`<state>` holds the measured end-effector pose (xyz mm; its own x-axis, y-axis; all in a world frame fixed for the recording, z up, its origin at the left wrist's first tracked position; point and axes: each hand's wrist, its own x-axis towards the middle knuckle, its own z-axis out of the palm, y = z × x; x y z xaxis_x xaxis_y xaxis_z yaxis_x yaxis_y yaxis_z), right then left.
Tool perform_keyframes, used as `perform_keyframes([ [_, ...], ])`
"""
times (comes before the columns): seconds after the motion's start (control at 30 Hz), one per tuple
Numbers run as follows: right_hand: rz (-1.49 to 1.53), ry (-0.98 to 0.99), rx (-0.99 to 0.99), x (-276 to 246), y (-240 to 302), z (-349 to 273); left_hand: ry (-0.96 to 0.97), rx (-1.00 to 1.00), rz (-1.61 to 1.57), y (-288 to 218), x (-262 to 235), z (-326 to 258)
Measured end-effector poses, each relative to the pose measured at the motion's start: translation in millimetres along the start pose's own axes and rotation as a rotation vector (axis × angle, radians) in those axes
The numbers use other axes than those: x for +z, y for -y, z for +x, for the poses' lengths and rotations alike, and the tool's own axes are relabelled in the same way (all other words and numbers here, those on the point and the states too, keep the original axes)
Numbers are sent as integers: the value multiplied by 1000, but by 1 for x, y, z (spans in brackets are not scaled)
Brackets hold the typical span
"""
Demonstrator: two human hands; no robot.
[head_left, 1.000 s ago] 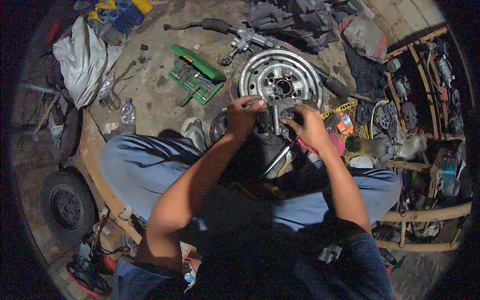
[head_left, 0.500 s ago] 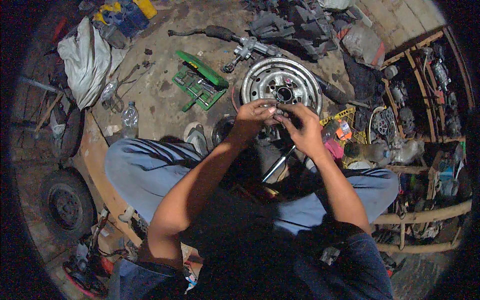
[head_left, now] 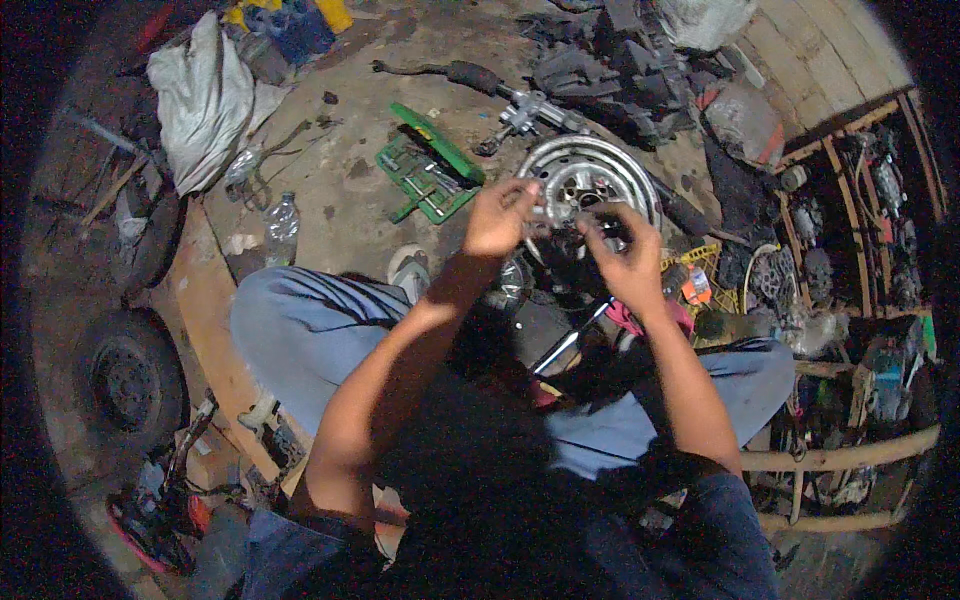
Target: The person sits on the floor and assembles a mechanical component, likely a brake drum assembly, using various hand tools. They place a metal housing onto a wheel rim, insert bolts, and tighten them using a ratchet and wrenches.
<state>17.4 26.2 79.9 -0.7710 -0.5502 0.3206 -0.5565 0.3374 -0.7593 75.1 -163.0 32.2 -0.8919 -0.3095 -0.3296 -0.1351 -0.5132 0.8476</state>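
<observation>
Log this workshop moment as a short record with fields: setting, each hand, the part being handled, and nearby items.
Setting: person seated on a dirt floor, legs spread, cluttered workshop
Left hand: left hand raised at the rim of a silver wheel rim
Right hand: right hand on a dark metal part held between both hands; grip detail blurred
Below hands: shiny metal rod
Nearby left: open green tool case, clear plastic bottle, white sack
Far left: black tyre
Right: wooden rack of parts

left hand (head_left: 500,215) | right hand (head_left: 628,262) | both gripping dark part (head_left: 572,243) | above steel wheel rim (head_left: 600,160)
</observation>
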Motion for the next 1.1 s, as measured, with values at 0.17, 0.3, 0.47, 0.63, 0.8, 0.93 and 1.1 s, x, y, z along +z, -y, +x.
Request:
perform_keyframes([
  [0.17, 180, -185, 52, 8, 33, 24, -266, 335, 330, -131, -38, -56],
  [0.3, 322, -185, 111, 25, 71, 41, -289, 587, 703, -245, -52, -117],
  [0.47, 460, -133, 344, 97, 68, 40, -352, 589, 851, -288, -126, -118],
  [0.63, 576, -87, 584, 203, -4, 20, -501, 419, 1084, -223, -216, -56],
  [0.8, 286, -40, 533, 270, -42, 37, -323, 191, 1056, -94, -293, 32],
  [0.93, 251, -43, 382, 294, -75, 76, -142, 64, 1124, 6, -314, 92],
  [1.1, 178, -230, 438, 287, -105, 129, -139, 22, 1259, 84, -330, 116],
])
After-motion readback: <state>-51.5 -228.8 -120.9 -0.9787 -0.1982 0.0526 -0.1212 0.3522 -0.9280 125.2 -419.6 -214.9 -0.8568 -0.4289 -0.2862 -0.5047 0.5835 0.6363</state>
